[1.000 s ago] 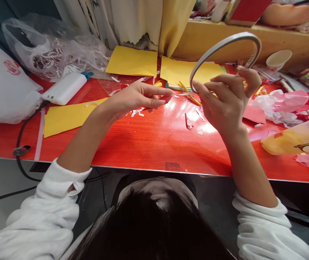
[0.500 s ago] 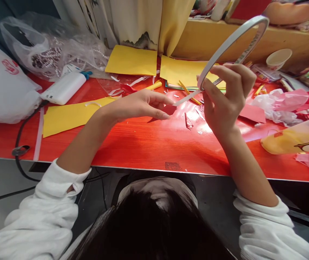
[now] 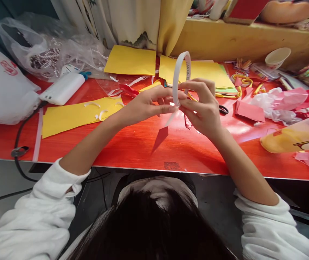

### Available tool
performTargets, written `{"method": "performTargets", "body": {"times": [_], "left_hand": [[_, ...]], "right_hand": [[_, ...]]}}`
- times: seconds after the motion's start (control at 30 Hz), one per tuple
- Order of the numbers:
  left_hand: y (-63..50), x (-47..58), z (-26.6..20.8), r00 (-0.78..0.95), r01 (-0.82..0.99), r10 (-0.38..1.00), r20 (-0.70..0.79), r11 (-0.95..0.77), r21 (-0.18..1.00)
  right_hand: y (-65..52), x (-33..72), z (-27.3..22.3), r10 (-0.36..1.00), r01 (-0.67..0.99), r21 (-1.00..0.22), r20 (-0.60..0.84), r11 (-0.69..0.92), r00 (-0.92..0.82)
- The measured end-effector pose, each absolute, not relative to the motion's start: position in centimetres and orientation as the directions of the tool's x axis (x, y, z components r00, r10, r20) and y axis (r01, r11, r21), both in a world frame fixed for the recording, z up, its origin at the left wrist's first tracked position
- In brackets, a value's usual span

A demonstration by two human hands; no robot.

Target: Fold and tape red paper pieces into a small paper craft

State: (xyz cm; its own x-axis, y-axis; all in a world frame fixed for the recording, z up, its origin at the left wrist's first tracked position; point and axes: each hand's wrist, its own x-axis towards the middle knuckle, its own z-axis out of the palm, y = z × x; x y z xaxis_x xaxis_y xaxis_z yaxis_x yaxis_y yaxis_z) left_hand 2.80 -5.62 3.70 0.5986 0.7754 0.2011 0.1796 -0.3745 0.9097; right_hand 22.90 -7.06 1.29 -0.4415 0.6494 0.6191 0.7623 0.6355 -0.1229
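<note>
A narrow roll of white tape with lettering inside its ring stands upright between my hands above the red table. My right hand is closed on its lower edge, thumb and index finger pinching. My left hand meets it from the other side, thumb and fingertips closed at the bottom of the roll. Below the fingertips hangs a short whitish tape strip, and a dark red paper piece seems to be stuck to its end. Exactly where the fingers grip the tape is partly hidden.
Yellow paper sheets lie at the back, and a yellow strip of paper with tape scraps lies left. A white power bank and plastic bags are behind it. Red paper squares, a scissor handle and a drink cup are right.
My right hand has brought the tape roll left and down to my left hand. The stretched strip between them now hangs below with the red paper piece.
</note>
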Motion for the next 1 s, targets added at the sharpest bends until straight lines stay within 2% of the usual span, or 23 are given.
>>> {"method": "performTargets", "body": {"times": [0.07,0.2,0.5,0.77,1.0], "left_hand": [[-5.8,2.7,3.9,0.593,0.199,0.779,0.203,-0.386,0.901],[-6.1,2.6,4.3,0.619,0.219,0.777,0.112,-0.309,0.926],[-5.4,2.6,3.5,0.744,0.035,0.659,0.111,-0.203,0.978],[-6.1,3.1,4.1,0.700,0.006,0.713,0.041,-0.064,0.998],[-6.3,3.2,4.1,0.710,-0.004,0.704,0.006,-0.006,1.000]], "right_hand": [[-7.1,22.7,1.2,0.649,0.760,-0.132,0.624,0.636,-0.435],[-7.2,22.7,1.0,0.661,0.785,-0.127,0.629,0.607,-0.409],[-6.6,23.0,0.7,0.624,0.731,-0.167,0.663,0.662,-0.414],[-6.0,23.5,0.1,0.457,0.738,0.052,0.755,0.672,-0.470],[-6.3,24.5,0.3,0.613,0.811,0.022,0.642,0.585,-0.460]]}}
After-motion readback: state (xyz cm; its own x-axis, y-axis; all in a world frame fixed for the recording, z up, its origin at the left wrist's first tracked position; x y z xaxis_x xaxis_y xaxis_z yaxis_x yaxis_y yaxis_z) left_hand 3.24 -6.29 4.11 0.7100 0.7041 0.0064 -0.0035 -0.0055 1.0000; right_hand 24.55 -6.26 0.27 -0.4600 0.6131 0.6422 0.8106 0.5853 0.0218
